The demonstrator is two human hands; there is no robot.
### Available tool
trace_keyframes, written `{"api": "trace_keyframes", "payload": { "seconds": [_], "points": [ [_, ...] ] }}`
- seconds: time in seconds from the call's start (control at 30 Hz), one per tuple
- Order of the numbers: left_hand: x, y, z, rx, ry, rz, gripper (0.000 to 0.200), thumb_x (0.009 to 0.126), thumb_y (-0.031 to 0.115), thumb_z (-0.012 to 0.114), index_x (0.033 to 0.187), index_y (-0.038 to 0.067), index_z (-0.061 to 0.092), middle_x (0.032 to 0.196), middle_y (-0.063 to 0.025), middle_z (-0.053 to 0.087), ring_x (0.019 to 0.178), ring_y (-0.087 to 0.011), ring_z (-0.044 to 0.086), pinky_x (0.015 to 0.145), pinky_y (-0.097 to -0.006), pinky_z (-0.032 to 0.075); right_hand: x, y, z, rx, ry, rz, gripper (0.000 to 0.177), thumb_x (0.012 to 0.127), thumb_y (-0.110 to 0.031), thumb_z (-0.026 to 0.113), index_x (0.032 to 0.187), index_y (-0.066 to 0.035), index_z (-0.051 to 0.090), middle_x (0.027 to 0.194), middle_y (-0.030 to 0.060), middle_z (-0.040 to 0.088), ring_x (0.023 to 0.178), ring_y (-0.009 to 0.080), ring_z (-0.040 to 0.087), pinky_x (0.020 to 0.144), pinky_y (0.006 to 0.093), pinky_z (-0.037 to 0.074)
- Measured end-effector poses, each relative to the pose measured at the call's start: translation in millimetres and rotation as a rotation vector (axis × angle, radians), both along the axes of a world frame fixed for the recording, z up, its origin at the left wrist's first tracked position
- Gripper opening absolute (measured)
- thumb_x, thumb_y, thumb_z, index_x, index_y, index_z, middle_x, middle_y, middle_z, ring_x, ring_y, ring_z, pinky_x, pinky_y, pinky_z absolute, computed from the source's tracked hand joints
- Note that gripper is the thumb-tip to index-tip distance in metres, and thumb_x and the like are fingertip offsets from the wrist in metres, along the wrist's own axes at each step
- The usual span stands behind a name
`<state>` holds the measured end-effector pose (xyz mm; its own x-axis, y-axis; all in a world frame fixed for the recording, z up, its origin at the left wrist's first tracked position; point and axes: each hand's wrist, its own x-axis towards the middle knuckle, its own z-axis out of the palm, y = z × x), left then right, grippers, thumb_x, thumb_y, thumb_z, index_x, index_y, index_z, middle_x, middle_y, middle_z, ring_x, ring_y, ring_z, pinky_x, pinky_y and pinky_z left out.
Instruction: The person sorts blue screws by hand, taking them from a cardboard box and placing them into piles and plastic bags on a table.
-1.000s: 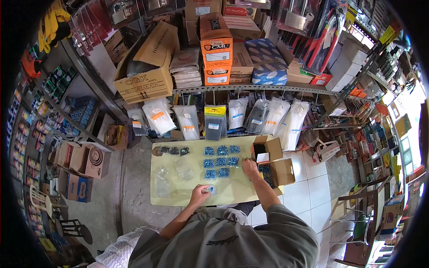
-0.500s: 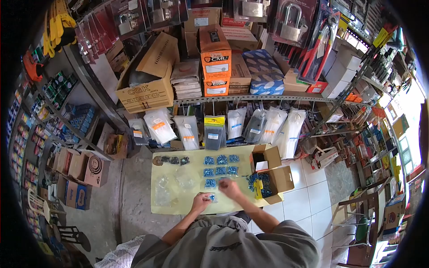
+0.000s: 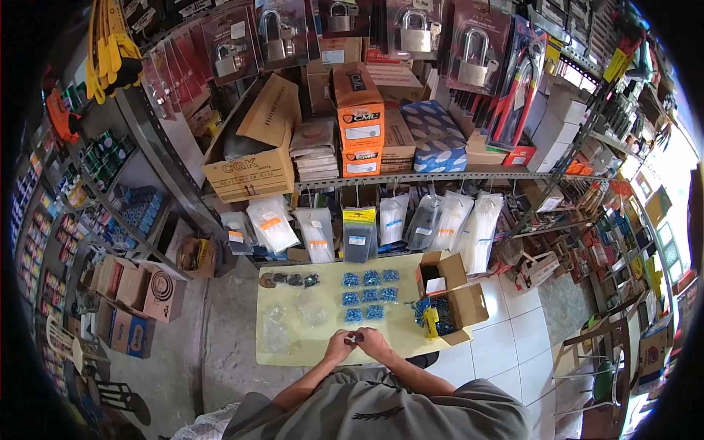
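My left hand (image 3: pixel 338 346) and my right hand (image 3: pixel 375 344) meet over the near edge of the pale yellow table (image 3: pixel 400 345). The fingers of both are pinched round a small, partly dark thing (image 3: pixel 356 337), mostly hidden by the fingertips, so its kind does not show. Just beyond them, small clear bags of blue pieces (image 3: pixel 371 295) lie flat in rows. The nearest row holds two bags, one of them a bag (image 3: pixel 375 312) right above my right hand. Clear, empty-looking plastic bags (image 3: pixel 276 334) lie to the left.
On the table's right, an open cardboard box (image 3: pixel 468 304) holds loose blue pieces (image 3: pixel 440 304), with a yellow label (image 3: pixel 431 323) at its side. Small dark packets (image 3: pixel 294 279) lie at the far left. Packs of cable ties (image 3: pixel 394 218) hang from the shelf (image 3: pixel 411 177) behind.
My right hand has come back from the bag rows to meet my left hand. A second bag now shows in the nearest row, where my right hand was. The view has tilted up slightly.
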<state>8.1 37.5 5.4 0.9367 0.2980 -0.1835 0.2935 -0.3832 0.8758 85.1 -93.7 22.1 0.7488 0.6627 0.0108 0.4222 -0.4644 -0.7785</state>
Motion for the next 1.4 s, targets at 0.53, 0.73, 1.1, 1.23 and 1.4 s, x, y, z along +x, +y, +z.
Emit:
{"api": "trace_keyframes", "payload": {
  "seconds": [0.53,0.73,1.1,1.23,1.4],
  "points": [
    [-5,-3,3,-0.013,0.037,0.011,0.033,0.073,0.007,0.073,0.103,-0.003,0.063,0.098,-0.0116,0.063,0.072,-0.0164,0.065,0.067,-0.0290,0.052,4,4,3,-0.172,0.029,0.035,0.016,0.079,-0.016,0.063,0.086,-0.003,0.068,0.079,0.0197,0.065,0.075,0.0370,0.064,0.067,0.0438,0.051],
    [-4,-3,2,-0.079,0.027,0.013,0.032,0.074,0.005,0.071,0.104,-0.002,0.064,0.098,-0.0113,0.063,0.072,-0.0154,0.065,0.066,-0.0292,0.053,4,5,2,-0.189,0.018,0.075,0.018,0.078,-0.020,0.066,0.086,-0.003,0.069,0.080,0.0200,0.066,0.076,0.0360,0.064,0.069,0.0435,0.051],
    [-3,-6,10,-0.014,0.052,-0.026,0.032,0.075,0.006,0.071,0.106,0.002,0.066,0.095,-0.0112,0.062,0.073,-0.0165,0.065,0.067,-0.0302,0.052,4,5,-4,-0.152,0.012,-0.003,0.023,0.079,-0.023,0.066,0.090,-0.004,0.070,0.084,0.0193,0.066,0.076,0.0347,0.065,0.069,0.0412,0.052],
    [-4,-5,2,-0.085,0.008,0.024,0.035,0.073,0.006,0.071,0.107,0.002,0.066,0.094,-0.0108,0.061,0.073,-0.0177,0.064,0.067,-0.0297,0.051,12,-9,3,0.130,0.002,-0.219,0.020,0.079,-0.019,0.068,0.091,-0.003,0.067,0.087,0.0179,0.066,0.076,0.0330,0.065,0.070,0.0395,0.052],
    [-6,0,-5,-0.005,-0.064,-0.027,0.040,0.070,0.006,0.072,0.109,0.002,0.065,0.095,-0.0112,0.061,0.072,-0.0180,0.063,0.067,-0.0284,0.051,47,-54,-12,-0.279,-0.345,-0.383,0.037,0.079,-0.011,0.062,0.114,-0.005,0.057,0.118,0.0196,0.052,0.099,0.0353,0.058,0.077,0.0395,0.052]
  ]
}}
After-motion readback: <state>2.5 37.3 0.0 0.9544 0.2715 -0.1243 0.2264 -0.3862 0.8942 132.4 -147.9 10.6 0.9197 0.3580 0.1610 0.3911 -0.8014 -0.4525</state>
